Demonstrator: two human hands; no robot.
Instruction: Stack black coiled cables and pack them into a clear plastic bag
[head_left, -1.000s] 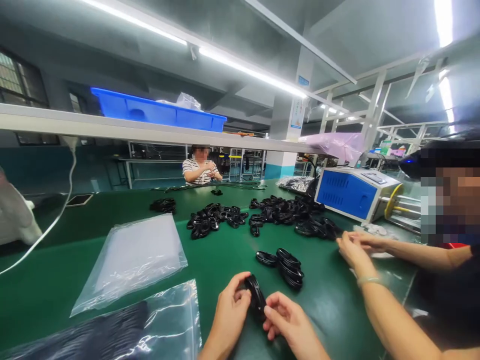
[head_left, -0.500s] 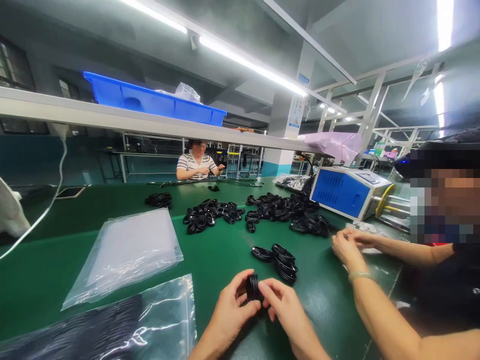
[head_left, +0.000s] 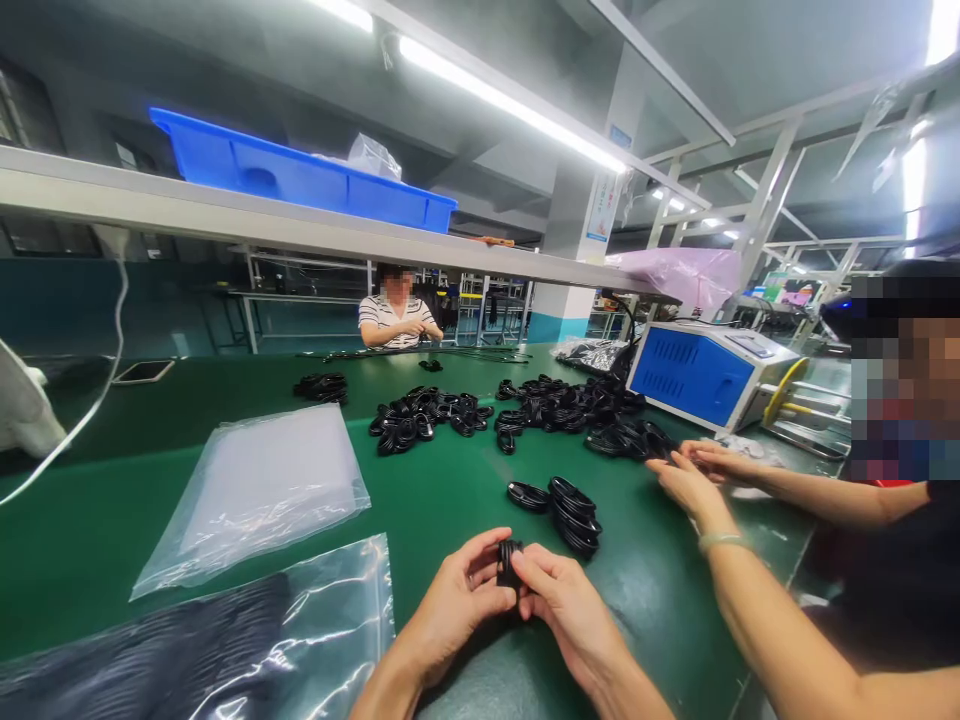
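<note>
Holds a black cable coil (head_left: pixel 506 565) between nearly closed left hand (head_left: pixel 459 602) and right hand (head_left: pixel 564 600). Has more coils (head_left: pixel 574 515) close by.

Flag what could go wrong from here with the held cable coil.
1. The held coil, pinched between left grip and right grip, might slip or spring open if either eases.
2. Loose coils just beyond the right grip could get knocked.
3. Co-worker's hands near the cable pile might drag coils.

blue tray (head_left: pixel 300 180) on shelf (head_left: pixel 315 230); pink plastic (head_left: pixel 686 272), shelf's right; blue-fronted machine (head_left: pixel 694 375) below; white cord (head_left: pixel 121 340) hanging left
</note>
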